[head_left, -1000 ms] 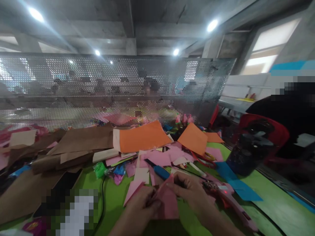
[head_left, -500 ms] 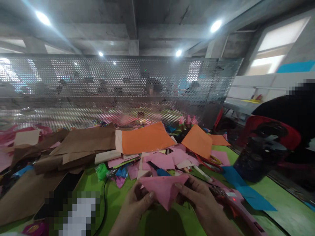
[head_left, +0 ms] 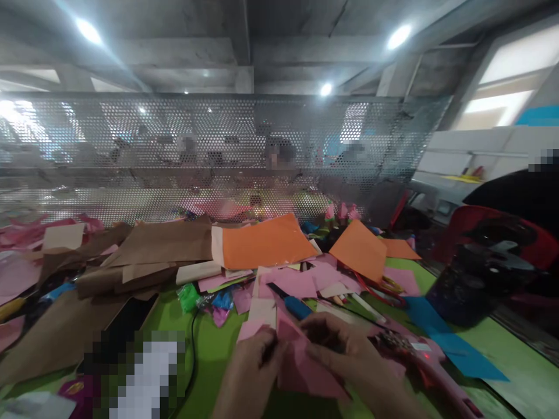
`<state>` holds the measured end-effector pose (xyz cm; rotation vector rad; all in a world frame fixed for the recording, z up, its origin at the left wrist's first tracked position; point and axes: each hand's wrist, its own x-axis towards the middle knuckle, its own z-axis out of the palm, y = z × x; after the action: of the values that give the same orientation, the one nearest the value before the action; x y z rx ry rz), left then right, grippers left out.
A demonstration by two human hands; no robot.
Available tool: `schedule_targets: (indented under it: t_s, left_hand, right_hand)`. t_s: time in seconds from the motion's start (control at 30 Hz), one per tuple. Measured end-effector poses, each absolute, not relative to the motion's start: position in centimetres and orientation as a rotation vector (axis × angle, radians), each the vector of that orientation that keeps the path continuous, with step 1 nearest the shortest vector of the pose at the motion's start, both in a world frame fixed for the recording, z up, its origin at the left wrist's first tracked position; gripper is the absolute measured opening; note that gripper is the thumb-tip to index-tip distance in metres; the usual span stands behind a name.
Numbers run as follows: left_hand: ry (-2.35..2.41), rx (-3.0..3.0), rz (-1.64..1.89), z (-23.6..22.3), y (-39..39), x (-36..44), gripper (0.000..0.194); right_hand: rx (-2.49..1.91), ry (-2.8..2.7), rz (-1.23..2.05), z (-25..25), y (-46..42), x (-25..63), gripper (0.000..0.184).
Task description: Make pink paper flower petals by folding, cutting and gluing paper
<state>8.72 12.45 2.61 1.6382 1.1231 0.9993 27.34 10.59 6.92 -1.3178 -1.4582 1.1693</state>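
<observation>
A folded sheet of pink paper (head_left: 305, 369) is held low in the middle of the head view, just above the green table. My left hand (head_left: 257, 361) pinches its left edge, fingers curled. On the other side my right hand (head_left: 345, 349) grips the paper between thumb and fingers. Just beyond the hands lies a blue-handled cutter (head_left: 297, 307) on pink paper pieces (head_left: 290, 283). A pink glue gun (head_left: 441, 366) with a red light rests to the right of my right hand. The fingertips behind the paper are hidden.
Orange sheets (head_left: 266, 243) and brown paper (head_left: 163, 243) lie across the back. Blue paper strips (head_left: 458, 343) and a dark container (head_left: 463, 291) stand at the right. A black cord (head_left: 192, 355) runs at the left. Behind rises a perforated metal screen (head_left: 209, 139); a person sits far right.
Half a second ago the pink paper faced me as a downward-pointing triangle; now it is turned with a fold upright between my hands. The whole view has shifted, with things sliding right.
</observation>
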Motion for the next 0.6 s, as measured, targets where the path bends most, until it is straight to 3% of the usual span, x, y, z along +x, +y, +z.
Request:
schedule_targets:
  t_s: [0.17,0.6]
  left_hand:
    - [1.088,2.037,0.767,3.8,11.3,9.2,0.015]
    - [0.984,1.89,0.777,3.2,11.0,9.4,0.02]
  right_hand:
    - [-1.315,-1.518,1.11,7.0,9.8,26.1,0.015]
    - [-1.253,-1.353,1.152,6.6,9.9,26.3,0.022]
